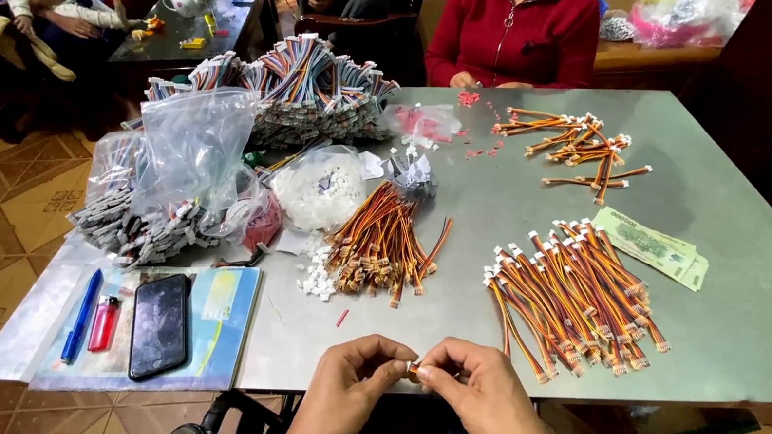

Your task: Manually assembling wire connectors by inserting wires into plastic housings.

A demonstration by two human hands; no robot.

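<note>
My left hand (348, 386) and my right hand (479, 398) meet at the near edge of the grey metal table (747, 311). Together their fingertips pinch a small wire piece with a connector (412, 369). Just beyond them lies a bundle of orange-brown wires with white connectors (381, 243), with a small heap of loose white connectors (318, 275) at its left. A second, larger spread of the same wires (577, 299) lies to the right of my hands.
Clear plastic bags (195, 149) and stacks of rainbow ribbon cables (309, 85) fill the left. A phone (161, 325), red lighter (104, 323) and blue pen (81, 315) lie near left. Banknotes (654, 246) rest at right. A person in red (515, 27) sits opposite by more wires (581, 148).
</note>
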